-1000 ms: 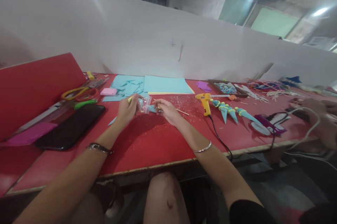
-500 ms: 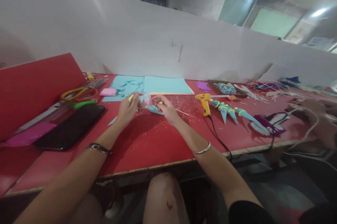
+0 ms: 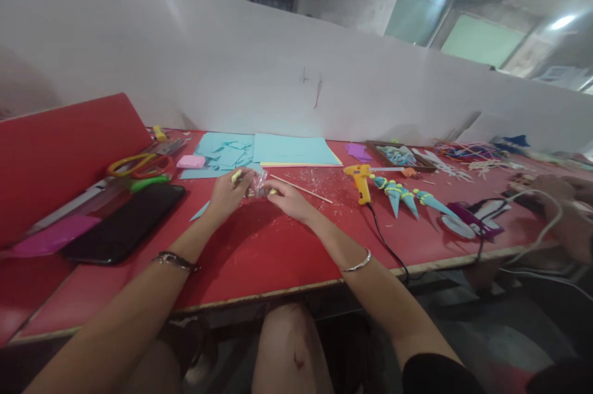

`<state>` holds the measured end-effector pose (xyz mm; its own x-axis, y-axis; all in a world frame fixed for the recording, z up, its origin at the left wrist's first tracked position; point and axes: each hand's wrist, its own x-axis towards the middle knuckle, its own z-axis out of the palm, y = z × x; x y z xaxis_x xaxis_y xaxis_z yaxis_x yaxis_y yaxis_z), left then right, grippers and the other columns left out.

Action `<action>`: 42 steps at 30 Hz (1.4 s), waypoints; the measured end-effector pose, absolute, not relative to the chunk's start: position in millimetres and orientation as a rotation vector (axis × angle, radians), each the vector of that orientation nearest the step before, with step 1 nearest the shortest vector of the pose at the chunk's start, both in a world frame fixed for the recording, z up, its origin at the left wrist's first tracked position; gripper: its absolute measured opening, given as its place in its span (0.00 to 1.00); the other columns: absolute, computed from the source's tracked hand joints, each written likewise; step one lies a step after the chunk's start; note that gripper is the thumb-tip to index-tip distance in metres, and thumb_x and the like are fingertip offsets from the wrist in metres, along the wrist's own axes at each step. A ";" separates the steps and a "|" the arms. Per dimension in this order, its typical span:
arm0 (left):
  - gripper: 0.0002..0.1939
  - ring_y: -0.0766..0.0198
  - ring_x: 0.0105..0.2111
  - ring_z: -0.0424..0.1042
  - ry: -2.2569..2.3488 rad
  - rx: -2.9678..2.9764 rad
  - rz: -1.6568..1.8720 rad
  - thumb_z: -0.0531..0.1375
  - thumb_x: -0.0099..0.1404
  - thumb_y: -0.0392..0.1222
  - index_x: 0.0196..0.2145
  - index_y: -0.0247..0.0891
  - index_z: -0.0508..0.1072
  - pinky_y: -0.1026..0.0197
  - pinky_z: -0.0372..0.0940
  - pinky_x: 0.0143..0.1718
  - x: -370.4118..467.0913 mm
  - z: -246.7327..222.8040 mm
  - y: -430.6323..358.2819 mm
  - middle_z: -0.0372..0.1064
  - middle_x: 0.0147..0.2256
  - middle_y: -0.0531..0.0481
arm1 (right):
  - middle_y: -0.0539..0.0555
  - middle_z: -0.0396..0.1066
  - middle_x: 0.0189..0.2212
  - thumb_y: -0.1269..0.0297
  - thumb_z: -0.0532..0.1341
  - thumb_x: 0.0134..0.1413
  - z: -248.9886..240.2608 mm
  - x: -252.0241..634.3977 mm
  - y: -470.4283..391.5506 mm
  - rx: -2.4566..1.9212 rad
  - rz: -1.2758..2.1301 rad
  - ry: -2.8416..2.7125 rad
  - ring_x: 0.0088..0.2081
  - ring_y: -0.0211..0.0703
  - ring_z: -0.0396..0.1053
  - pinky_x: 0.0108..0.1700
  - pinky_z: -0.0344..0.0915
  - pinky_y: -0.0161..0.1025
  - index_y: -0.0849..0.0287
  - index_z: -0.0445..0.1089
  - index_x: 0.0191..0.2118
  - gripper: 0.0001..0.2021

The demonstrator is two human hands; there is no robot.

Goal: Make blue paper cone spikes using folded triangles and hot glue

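Observation:
Close together over the red table, my left hand point(image 3: 228, 195) and my right hand point(image 3: 291, 201) both have their fingers closed on a crumpled piece of clear plastic point(image 3: 257, 185), perhaps a small bag. A pale yellow lump point(image 3: 237, 176) shows at the fingers of my left hand. Another yellow bit is at my right fingertips, too small to make out. Just beyond my right hand lies a thin wooden stick point(image 3: 303, 189). A blue paper piece point(image 3: 200, 211) rests beside my left wrist.
Blue paper sheets point(image 3: 294, 150) and cut scraps lie behind my hands. A yellow glue gun point(image 3: 359, 183) and blue cones with yellow beads point(image 3: 402, 196) are at right. Scissors point(image 3: 132, 165) and a black phone point(image 3: 125, 224) lie left. Another person's hands point(image 3: 558, 202) work far right.
My hands have drawn closer together around the clear plastic, my right hand shifting left. The blue piece under my right hand has gone from sight, and more of the stick shows.

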<state>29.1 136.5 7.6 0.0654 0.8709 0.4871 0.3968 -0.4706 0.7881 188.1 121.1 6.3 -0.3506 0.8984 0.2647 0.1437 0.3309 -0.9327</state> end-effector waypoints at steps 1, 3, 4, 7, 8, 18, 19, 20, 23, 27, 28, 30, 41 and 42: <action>0.13 0.69 0.19 0.62 1.276 1.919 1.397 0.51 0.60 0.48 0.27 0.37 0.68 0.66 0.58 0.23 29.1 7.6 136.0 0.63 0.19 0.55 | 0.48 0.66 0.33 0.76 0.53 0.42 5.8 187.7 120.5 -0.931 1.131 -1.744 0.35 0.36 0.60 0.42 0.56 0.34 0.58 0.70 0.34 0.14; 0.16 0.69 0.18 0.61 1.297 1.947 1.354 0.49 0.61 0.50 0.28 0.37 0.69 0.66 0.57 0.23 29.1 7.7 134.3 0.61 0.17 0.56 | 0.47 0.66 0.31 0.76 0.53 0.42 4.9 186.8 119.2 -0.918 1.195 -1.764 0.32 0.35 0.59 0.39 0.56 0.33 0.58 0.71 0.36 0.14; 0.17 0.69 0.17 0.61 1.302 1.956 1.316 0.48 0.62 0.51 0.30 0.36 0.69 0.65 0.57 0.22 29.1 7.8 133.2 0.61 0.17 0.56 | 0.47 0.65 0.30 0.76 0.54 0.42 4.7 186.4 118.5 -0.912 1.223 -1.770 0.31 0.34 0.58 0.37 0.55 0.33 0.58 0.71 0.36 0.14; 0.20 0.70 0.14 0.58 1.346 1.988 1.252 0.46 0.63 0.53 0.33 0.36 0.71 0.66 0.55 0.20 29.1 8.0 130.2 0.59 0.15 0.58 | 0.46 0.62 0.25 0.75 0.54 0.43 4.3 185.8 116.6 -0.914 1.276 -1.772 0.28 0.32 0.56 0.33 0.54 0.31 0.59 0.71 0.36 0.14; 0.21 0.70 0.14 0.58 1.372 2.007 1.256 0.46 0.63 0.54 0.32 0.36 0.71 0.66 0.55 0.20 29.2 8.1 129.6 0.58 0.15 0.58 | 0.46 0.61 0.23 0.75 0.54 0.44 4.2 185.9 116.2 -0.921 1.286 -1.772 0.27 0.32 0.55 0.31 0.53 0.31 0.59 0.71 0.36 0.13; 0.20 0.68 0.18 0.59 1.429 2.124 1.237 0.46 0.63 0.52 0.32 0.38 0.73 0.66 0.53 0.22 30.5 11.2 127.8 0.58 0.14 0.57 | 0.45 0.58 0.21 0.73 0.53 0.47 5.1 187.3 115.3 -0.912 1.329 -1.825 0.23 0.30 0.52 0.27 0.50 0.30 0.60 0.70 0.37 0.12; 0.20 0.68 0.17 0.59 1.431 2.130 1.232 0.46 0.63 0.52 0.32 0.38 0.73 0.66 0.53 0.22 30.5 11.4 128.0 0.58 0.14 0.57 | 0.45 0.59 0.22 0.73 0.53 0.47 6.0 187.1 115.4 -0.910 1.332 -1.825 0.23 0.30 0.52 0.27 0.51 0.30 0.60 0.69 0.37 0.11; 0.20 0.68 0.17 0.59 1.434 2.135 1.228 0.46 0.63 0.52 0.32 0.37 0.72 0.66 0.53 0.22 30.3 11.3 128.4 0.58 0.13 0.57 | 0.45 0.60 0.23 0.73 0.53 0.47 6.7 187.0 115.4 -0.912 1.337 -1.818 0.23 0.30 0.53 0.27 0.51 0.30 0.60 0.69 0.36 0.11; 0.20 0.68 0.17 0.59 1.431 2.149 1.209 0.46 0.63 0.52 0.32 0.38 0.72 0.66 0.53 0.23 29.7 10.3 130.3 0.58 0.13 0.57 | 0.44 0.59 0.22 0.74 0.52 0.46 7.7 186.3 115.3 -0.935 1.366 -1.795 0.21 0.29 0.52 0.27 0.52 0.30 0.60 0.67 0.35 0.11; 0.21 0.67 0.16 0.59 1.415 2.154 1.184 0.46 0.63 0.52 0.34 0.38 0.72 0.65 0.54 0.23 29.0 8.8 131.9 0.58 0.13 0.57 | 0.43 0.53 0.19 0.75 0.50 0.45 6.4 185.0 115.3 -0.935 1.355 -1.793 0.20 0.29 0.50 0.25 0.51 0.29 0.60 0.64 0.33 0.09; 0.21 0.67 0.17 0.59 1.415 2.152 1.184 0.46 0.63 0.52 0.33 0.38 0.72 0.65 0.54 0.23 29.0 8.8 132.0 0.58 0.13 0.57 | 0.43 0.53 0.19 0.74 0.50 0.44 6.2 184.7 115.4 -0.928 1.343 -1.793 0.20 0.30 0.50 0.25 0.51 0.29 0.59 0.63 0.32 0.09; 0.20 0.67 0.17 0.59 1.415 2.157 1.188 0.46 0.63 0.52 0.33 0.38 0.73 0.65 0.54 0.23 28.9 9.1 132.0 0.59 0.13 0.57 | 0.43 0.53 0.19 0.74 0.50 0.44 6.2 184.7 115.7 -0.921 1.320 -1.805 0.21 0.30 0.51 0.26 0.51 0.30 0.59 0.63 0.31 0.08; 0.20 0.68 0.17 0.60 1.383 2.193 1.172 0.46 0.62 0.51 0.31 0.37 0.73 0.66 0.55 0.23 29.5 9.5 131.5 0.61 0.15 0.56 | 0.43 0.52 0.19 0.74 0.50 0.39 5.0 187.2 118.6 -0.930 1.364 -1.828 0.20 0.30 0.51 0.25 0.50 0.30 0.58 0.57 0.26 0.05; 0.20 0.68 0.17 0.59 1.389 2.195 1.169 0.46 0.62 0.51 0.31 0.37 0.73 0.65 0.55 0.23 29.5 9.5 131.5 0.60 0.14 0.56 | 0.43 0.52 0.20 0.74 0.50 0.38 4.7 187.1 118.6 -0.929 1.384 -1.810 0.20 0.29 0.50 0.25 0.50 0.30 0.58 0.58 0.26 0.05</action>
<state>29.5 131.5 9.5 0.2051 0.8542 0.4777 0.6167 -0.4918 0.6147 187.1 118.6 4.7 -0.5239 0.8475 0.0857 0.1395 0.1846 -0.9729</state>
